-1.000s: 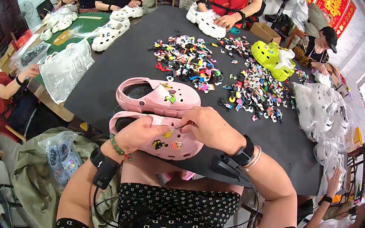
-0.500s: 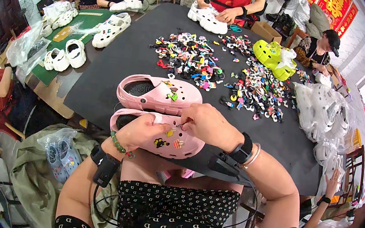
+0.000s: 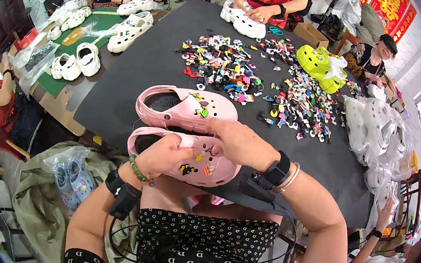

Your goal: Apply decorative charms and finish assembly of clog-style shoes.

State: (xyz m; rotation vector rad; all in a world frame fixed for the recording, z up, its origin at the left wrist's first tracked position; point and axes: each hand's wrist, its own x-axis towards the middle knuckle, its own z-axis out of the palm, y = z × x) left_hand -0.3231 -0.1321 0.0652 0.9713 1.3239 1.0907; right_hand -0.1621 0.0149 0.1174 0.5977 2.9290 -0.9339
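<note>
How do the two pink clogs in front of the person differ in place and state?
The near pink clog is held at the table edge by the left hand and the right hand; the far pink clog lies untouched on the black table. The near clog shows about three small charms on its top, the far one about two. Both share the same pink colour and shape and point right.

Black tabletop (image 3: 139, 70) carries a pink clog (image 3: 187, 110) near its 6 o'clock edge, and a second pink clog (image 3: 201, 164) overhangs that edge just below it. Toward 12 to 2 o'clock: a wide scatter of small coloured charms (image 3: 258, 82), white clogs (image 3: 242, 22) at the far rim, yellow-green clogs (image 3: 321, 66) at 2 o'clock. More white clogs (image 3: 128, 34) at 10 o'clock, bagged white clogs (image 3: 373, 133) piled along the 3 o'clock edge.
</note>
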